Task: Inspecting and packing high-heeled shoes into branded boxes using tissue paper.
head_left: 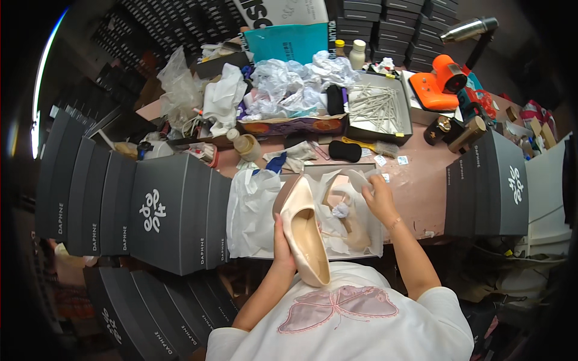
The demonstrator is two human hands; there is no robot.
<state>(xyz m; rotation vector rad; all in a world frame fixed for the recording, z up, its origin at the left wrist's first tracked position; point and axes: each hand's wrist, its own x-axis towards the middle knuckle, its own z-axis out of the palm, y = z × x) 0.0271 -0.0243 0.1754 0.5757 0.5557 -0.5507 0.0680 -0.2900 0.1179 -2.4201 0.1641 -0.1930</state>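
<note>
An open shoe box (373,231) lined with white tissue paper (256,210) sits at the near edge of the pinkish work table (421,186), with stacks of dark grey shoe boxes (168,210) to its left and another stack (494,186) to its right. Over the box the person holds a cream, glossy high-heeled pump (304,231), pointed toe toward their body and the sole side turned up and left (its surface shines under the light). A second pump (352,225) of the same colour lies in the box, partly wrapped in the paper, with a small wad of paper at its opening. The left hand (281,243) is closed around the side of the held pump near its middle, thumb along the edge. The right hand (379,195) is up over the far right part of the box, fingers pinched on a piece of white tissue (359,178).
</note>
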